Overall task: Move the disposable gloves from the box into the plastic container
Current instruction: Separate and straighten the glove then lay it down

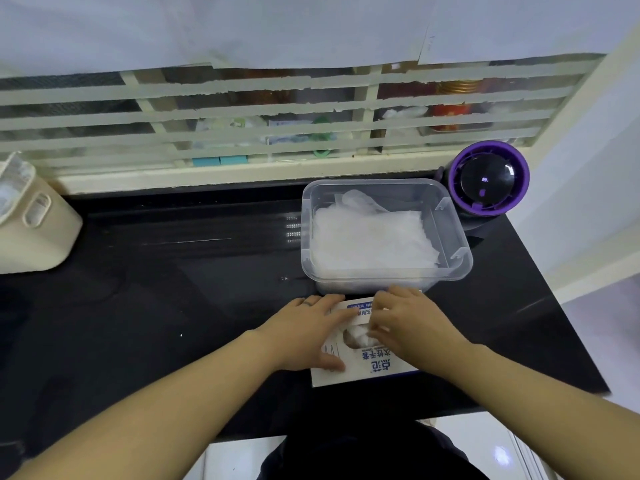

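A white and blue glove box (pixel 370 370) lies flat on the black counter, near its front edge. My left hand (pixel 306 332) rests flat on the box's left side, fingers straight. My right hand (pixel 410 323) is over the box's opening, its fingertips pinching a bunch of clear gloves (pixel 356 336) that sticks out of the hole. Just behind the box stands a clear plastic container (pixel 460 233) with a pile of translucent gloves (pixel 372 237) lying in it.
A purple and black round device (pixel 490 183) stands right behind the container at the counter's right end. A cream appliance (pixel 33 220) sits at the far left. A taped window (pixel 242 109) runs along the back. The counter (pixel 173 289) drops off at front and right.
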### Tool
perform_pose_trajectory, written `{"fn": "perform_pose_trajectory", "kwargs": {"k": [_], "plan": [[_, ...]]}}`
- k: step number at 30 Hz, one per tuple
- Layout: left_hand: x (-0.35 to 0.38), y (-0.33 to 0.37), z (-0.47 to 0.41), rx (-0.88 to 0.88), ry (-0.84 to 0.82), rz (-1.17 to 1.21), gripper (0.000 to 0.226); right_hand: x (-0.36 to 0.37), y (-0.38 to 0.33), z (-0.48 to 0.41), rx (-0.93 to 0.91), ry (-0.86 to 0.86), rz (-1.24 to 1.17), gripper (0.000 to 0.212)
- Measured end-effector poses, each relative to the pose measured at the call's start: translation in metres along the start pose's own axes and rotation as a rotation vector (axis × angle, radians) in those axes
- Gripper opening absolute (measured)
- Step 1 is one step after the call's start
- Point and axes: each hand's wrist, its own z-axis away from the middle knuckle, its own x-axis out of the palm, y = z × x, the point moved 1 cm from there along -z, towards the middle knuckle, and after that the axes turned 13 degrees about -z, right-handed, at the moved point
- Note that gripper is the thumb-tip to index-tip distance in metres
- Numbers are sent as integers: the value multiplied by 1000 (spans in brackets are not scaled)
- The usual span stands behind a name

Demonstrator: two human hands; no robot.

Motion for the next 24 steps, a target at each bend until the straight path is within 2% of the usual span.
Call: {"fn": "perform_pose_trajectory", "kwargs": {"k": [2, 6, 8, 10, 13, 15, 18, 21, 24], "plan": [[1, -1, 0, 1, 2, -1, 88, -7, 1, 7, 16, 81, -57, 16], [0, 0, 0, -1, -6, -9, 87, -10, -2, 21, 24, 94, -9, 18], [-2, 0, 1, -6, -10, -13, 87, -10, 3, 31, 196, 125, -117, 14], [-3, 0, 1, -11, -17, -25, 87, -13, 10, 40, 461, 137, -282, 7], [-5, 0, 0, -21, -21, -40, 92, -15, 14, 47, 589, 84, -449, 9], [-8, 1, 0, -50, -9, -12, 100, -21, 6, 42, 582, 126, -530, 11], [-10, 1, 1, -67, 28, -5, 102, -29, -11, 29, 510, 126, -439, 27], [-12, 7, 3, -52, 114, 50, 83, -24, -18, 17, 486, 87, -360, 22], [-20, 17, 4, -152, 194, 272, 58, -18, -15, 9, 504, 162, -496, 11]]}}
